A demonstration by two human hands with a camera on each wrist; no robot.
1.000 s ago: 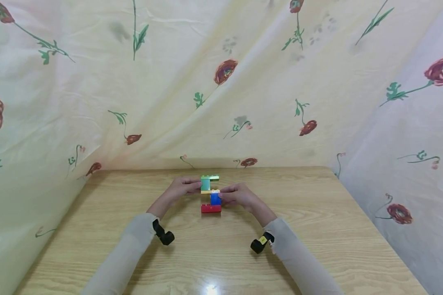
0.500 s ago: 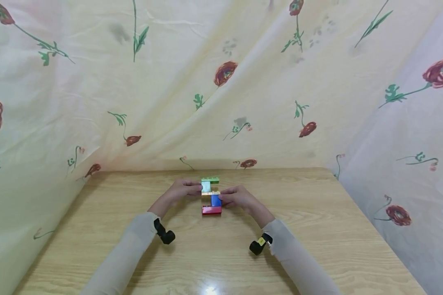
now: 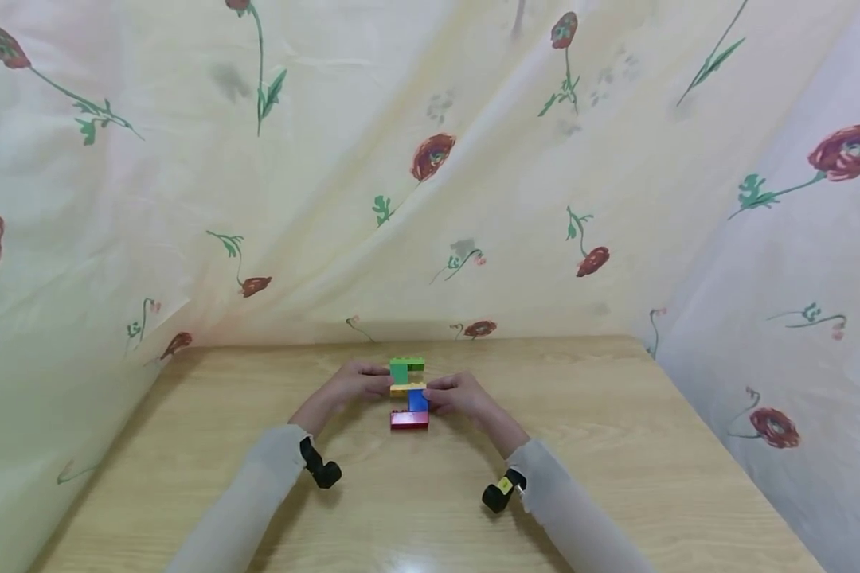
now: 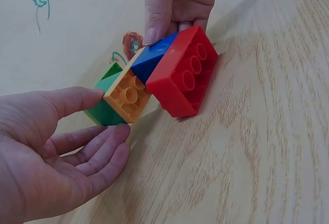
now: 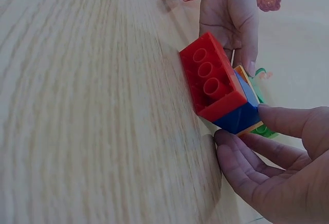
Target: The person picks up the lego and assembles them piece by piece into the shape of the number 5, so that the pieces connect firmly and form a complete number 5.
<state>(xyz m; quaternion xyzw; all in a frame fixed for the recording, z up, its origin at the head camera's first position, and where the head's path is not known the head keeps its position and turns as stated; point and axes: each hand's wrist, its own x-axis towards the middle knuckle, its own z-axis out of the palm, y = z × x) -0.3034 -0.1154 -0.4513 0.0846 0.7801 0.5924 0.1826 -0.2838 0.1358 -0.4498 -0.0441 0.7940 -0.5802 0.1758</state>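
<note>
Several toy building bricks are joined in one zigzag piece, with the hollow underside of the red brick point(image 4: 177, 75) facing the wrist cameras. Behind it come a blue brick point(image 3: 418, 400), an orange brick point(image 4: 126, 96), a green brick point(image 3: 399, 374) and a light green brick point(image 3: 407, 364) at the far end. My left hand point(image 3: 351, 383) pinches the green brick between thumb and fingers. From the other side, my right hand point(image 3: 466, 395) pinches the blue brick, its thumb on one face and fingertips beneath. The red brick's lower edge is right at the tabletop in both wrist views.
The wooden table point(image 3: 616, 446) spreads around the bricks on all sides. A flowered cloth point(image 3: 330, 199) hangs behind the far edge and along both sides. Black wrist cameras are strapped over the light sleeves point(image 3: 236, 501).
The head view has tipped up, so the whole scene sits lower in it. Light on the red brick's near face has changed from red to a pinkish glare. Both hands keep their hold.
</note>
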